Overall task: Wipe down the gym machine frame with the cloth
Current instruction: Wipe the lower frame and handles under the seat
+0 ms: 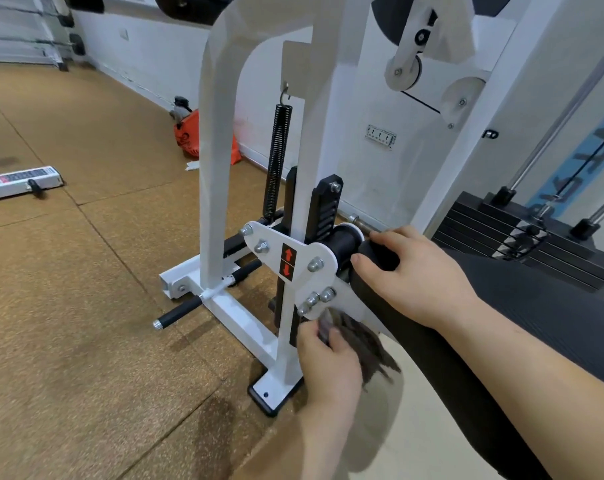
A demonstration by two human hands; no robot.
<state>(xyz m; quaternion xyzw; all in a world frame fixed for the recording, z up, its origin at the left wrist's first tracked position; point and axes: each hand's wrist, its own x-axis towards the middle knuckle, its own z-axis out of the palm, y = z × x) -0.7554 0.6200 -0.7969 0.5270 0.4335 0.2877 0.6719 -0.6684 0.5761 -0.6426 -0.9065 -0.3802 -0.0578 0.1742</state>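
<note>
Dark grey-brown cloth [363,348], blurred, is bunched against the lower edge of the white bolted pivot plate [276,244] on the white painted steel machine frame [217,174]. The left hand [328,362] grips it, fingers [311,332] curled round the bunch, with loose folds hanging to the right. The right hand [418,271] is wrapped over the black foam roller pad [380,258]. The slim white upright [286,348] runs vertically just beside the left fingers, down to the base foot on the cork-pattern floor [86,306]. Judgement: the left hand is nearer, and strokes should follow that vertical axis. A black coil spring [276,161] stands behind.
</note>
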